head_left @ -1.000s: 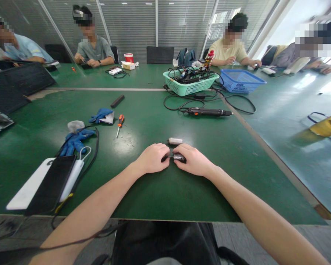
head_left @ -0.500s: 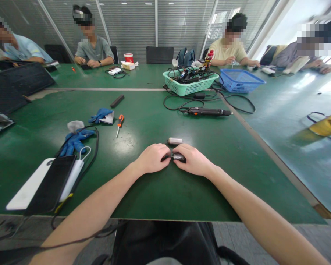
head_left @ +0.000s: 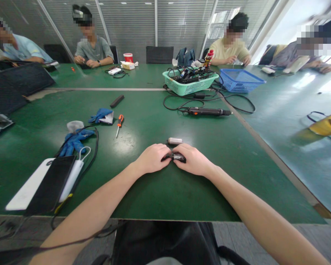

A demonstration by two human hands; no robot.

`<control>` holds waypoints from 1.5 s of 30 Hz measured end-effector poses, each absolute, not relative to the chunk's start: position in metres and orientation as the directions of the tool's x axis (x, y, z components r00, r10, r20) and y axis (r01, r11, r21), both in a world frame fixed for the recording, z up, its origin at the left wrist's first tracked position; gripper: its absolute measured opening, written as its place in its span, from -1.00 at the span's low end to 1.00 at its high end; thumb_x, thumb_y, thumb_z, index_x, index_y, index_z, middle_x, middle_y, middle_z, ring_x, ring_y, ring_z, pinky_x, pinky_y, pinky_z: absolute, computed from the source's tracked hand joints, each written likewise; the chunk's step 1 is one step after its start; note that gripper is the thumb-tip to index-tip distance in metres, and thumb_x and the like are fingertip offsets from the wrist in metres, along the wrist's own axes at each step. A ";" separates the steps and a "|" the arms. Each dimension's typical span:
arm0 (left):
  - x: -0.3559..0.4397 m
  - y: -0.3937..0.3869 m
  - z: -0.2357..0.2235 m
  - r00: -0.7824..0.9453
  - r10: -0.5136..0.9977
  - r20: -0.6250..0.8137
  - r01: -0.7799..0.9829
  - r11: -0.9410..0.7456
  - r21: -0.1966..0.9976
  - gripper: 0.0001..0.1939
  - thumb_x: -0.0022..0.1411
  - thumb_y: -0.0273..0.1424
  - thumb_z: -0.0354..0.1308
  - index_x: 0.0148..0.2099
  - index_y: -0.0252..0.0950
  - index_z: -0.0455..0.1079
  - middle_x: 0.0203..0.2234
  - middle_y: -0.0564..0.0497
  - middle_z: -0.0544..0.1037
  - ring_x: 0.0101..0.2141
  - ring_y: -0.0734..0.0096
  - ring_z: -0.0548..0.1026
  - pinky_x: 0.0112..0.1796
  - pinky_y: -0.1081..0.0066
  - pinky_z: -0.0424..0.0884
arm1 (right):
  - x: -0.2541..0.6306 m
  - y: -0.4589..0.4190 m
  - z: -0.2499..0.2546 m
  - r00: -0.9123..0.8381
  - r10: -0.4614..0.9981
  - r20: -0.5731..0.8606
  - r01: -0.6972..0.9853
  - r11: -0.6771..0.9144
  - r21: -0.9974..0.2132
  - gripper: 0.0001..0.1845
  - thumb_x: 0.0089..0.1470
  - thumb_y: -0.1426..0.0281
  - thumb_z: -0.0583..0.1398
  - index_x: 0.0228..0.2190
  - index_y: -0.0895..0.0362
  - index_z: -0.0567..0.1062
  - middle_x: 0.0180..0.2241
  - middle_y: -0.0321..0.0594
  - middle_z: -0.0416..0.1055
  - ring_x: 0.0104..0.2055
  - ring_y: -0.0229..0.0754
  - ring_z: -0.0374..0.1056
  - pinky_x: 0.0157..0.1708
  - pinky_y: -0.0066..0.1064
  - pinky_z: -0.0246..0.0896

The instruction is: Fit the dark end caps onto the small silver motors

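Note:
My right hand [head_left: 191, 159] is closed around a small dark cylindrical part with a shiny metallic surface [head_left: 179, 157]. My left hand [head_left: 155, 158] pinches a small black piece [head_left: 166, 157], mostly covered by its fingers. Both parts meet end to end between my fingertips, low over the green table. Whether they are locked together I cannot tell. Just beyond my fingers lies a short silver cylinder [head_left: 175, 141] on its side. The exact kind of these parts is too small to make out.
An orange-handled screwdriver [head_left: 119, 126], blue gloves [head_left: 76, 141] and a black phone [head_left: 52, 182] lie left. Farther off are a black electric screwdriver [head_left: 208, 112], a green basket of tools [head_left: 186, 88] and a blue basket [head_left: 239, 82]. Several people sit around the table.
The black piece in my left hand has come closer to the metallic part; the narrow gap between them has closed. My right hand has barely moved.

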State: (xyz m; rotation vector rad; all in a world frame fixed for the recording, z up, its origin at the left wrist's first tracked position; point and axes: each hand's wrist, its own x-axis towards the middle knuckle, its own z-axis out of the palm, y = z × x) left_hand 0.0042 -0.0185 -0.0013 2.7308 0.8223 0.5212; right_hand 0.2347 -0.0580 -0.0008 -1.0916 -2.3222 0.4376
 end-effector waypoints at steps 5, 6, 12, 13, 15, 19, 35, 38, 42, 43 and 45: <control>0.004 -0.018 -0.003 0.784 0.564 0.259 0.481 -0.817 0.319 -0.95 0.31 -0.41 0.16 -0.20 -0.28 0.41 -0.32 0.00 0.52 -0.27 0.31 0.47 -0.22 0.33 0.36 | 0.235 -0.058 -0.003 -0.530 0.781 0.331 0.607 0.621 -0.495 -0.67 0.11 0.46 0.25 -0.06 0.08 0.46 -0.09 -0.07 0.49 -0.01 0.02 0.43 0.01 -0.13 0.37; 0.004 -0.017 -0.003 0.787 0.559 0.260 0.477 -0.819 0.319 -0.95 0.31 -0.41 0.15 -0.20 -0.28 0.41 -0.32 0.00 0.52 -0.28 0.31 0.47 -0.22 0.33 0.36 | 0.236 -0.058 -0.003 -0.530 0.781 0.329 0.608 0.621 -0.494 -0.68 0.11 0.46 0.25 -0.06 0.08 0.46 -0.09 -0.07 0.49 -0.01 0.02 0.43 0.00 -0.13 0.37; 0.004 -0.017 -0.003 0.799 0.537 0.270 0.453 -0.833 0.317 -0.93 0.34 -0.40 0.13 -0.19 -0.28 0.42 -0.32 -0.01 0.53 -0.26 0.31 0.47 -0.21 0.33 0.36 | 0.235 -0.059 0.000 -0.530 0.781 0.329 0.612 0.621 -0.490 -0.71 0.13 0.46 0.24 -0.07 0.08 0.46 -0.10 -0.08 0.49 -0.03 0.01 0.43 -0.02 -0.15 0.38; 0.004 -0.017 -0.003 0.799 0.537 0.271 0.454 -0.833 0.316 -0.93 0.34 -0.41 0.13 -0.19 -0.28 0.42 -0.32 -0.01 0.53 -0.27 0.31 0.47 -0.21 0.33 0.36 | 0.235 -0.059 0.000 -0.531 0.780 0.331 0.611 0.623 -0.488 -0.71 0.14 0.45 0.24 -0.07 0.08 0.46 -0.10 -0.09 0.49 -0.04 0.00 0.43 -0.02 -0.15 0.38; 0.004 -0.018 -0.003 0.798 0.538 0.272 0.455 -0.834 0.313 -0.92 0.34 -0.41 0.13 -0.19 -0.29 0.43 -0.32 -0.01 0.53 -0.27 0.31 0.47 -0.21 0.32 0.36 | 0.235 -0.059 -0.001 -0.533 0.778 0.332 0.611 0.626 -0.485 -0.71 0.14 0.45 0.24 -0.07 0.08 0.45 -0.11 -0.09 0.48 -0.04 0.00 0.43 -0.03 -0.15 0.38; 0.004 -0.018 -0.003 0.798 0.536 0.276 0.453 -0.835 0.312 -0.92 0.34 -0.41 0.12 -0.20 -0.29 0.43 -0.33 -0.02 0.53 -0.28 0.31 0.47 -0.22 0.32 0.37 | 0.235 -0.059 -0.002 -0.538 0.772 0.339 0.607 0.634 -0.480 -0.71 0.14 0.44 0.24 -0.06 0.06 0.45 -0.11 -0.10 0.49 -0.04 0.01 0.43 -0.04 -0.16 0.39; 0.004 -0.017 -0.006 0.806 0.526 0.270 0.453 -0.843 0.290 -0.88 0.37 -0.39 0.11 -0.19 -0.29 0.44 -0.32 -0.02 0.52 -0.26 0.31 0.47 -0.20 0.33 0.37 | 0.236 -0.059 -0.005 -0.538 0.771 0.341 0.608 0.635 -0.477 -0.72 0.17 0.41 0.26 -0.06 0.06 0.45 -0.10 -0.10 0.48 -0.02 0.01 0.43 -0.03 -0.15 0.38; 0.004 -0.016 -0.006 0.798 0.538 0.270 0.462 -0.835 0.299 -0.91 0.35 -0.40 0.13 -0.19 -0.29 0.43 -0.32 -0.02 0.52 -0.27 0.31 0.47 -0.21 0.33 0.36 | 0.237 -0.059 -0.005 -0.537 0.775 0.333 0.610 0.630 -0.481 -0.73 0.17 0.41 0.25 -0.06 0.07 0.45 -0.10 -0.09 0.48 -0.02 0.01 0.43 -0.02 -0.14 0.37; 0.004 -0.016 -0.007 0.801 0.536 0.268 0.461 -0.837 0.296 -0.90 0.36 -0.39 0.12 -0.18 -0.28 0.44 -0.31 -0.02 0.52 -0.26 0.31 0.47 -0.21 0.32 0.36 | 0.237 -0.059 -0.004 -0.534 0.780 0.328 0.613 0.624 -0.485 -0.73 0.18 0.41 0.25 -0.06 0.07 0.45 -0.10 -0.10 0.48 -0.03 0.01 0.43 -0.03 -0.15 0.38; 0.004 -0.016 -0.007 0.801 0.535 0.267 0.460 -0.837 0.296 -0.90 0.36 -0.39 0.11 -0.18 -0.28 0.44 -0.31 -0.02 0.52 -0.26 0.31 0.47 -0.21 0.32 0.36 | 0.237 -0.059 -0.004 -0.534 0.779 0.328 0.612 0.624 -0.486 -0.73 0.18 0.41 0.25 -0.06 0.07 0.45 -0.10 -0.10 0.49 -0.03 0.00 0.43 -0.03 -0.16 0.38; 0.004 -0.016 -0.006 0.800 0.538 0.265 0.463 -0.835 0.297 -0.90 0.35 -0.39 0.12 -0.19 -0.28 0.43 -0.31 -0.02 0.52 -0.26 0.31 0.47 -0.21 0.31 0.36 | 0.236 -0.059 -0.003 -0.537 0.777 0.330 0.609 0.627 -0.485 -0.73 0.17 0.41 0.25 -0.07 0.07 0.45 -0.10 -0.10 0.49 -0.04 0.00 0.43 -0.04 -0.16 0.38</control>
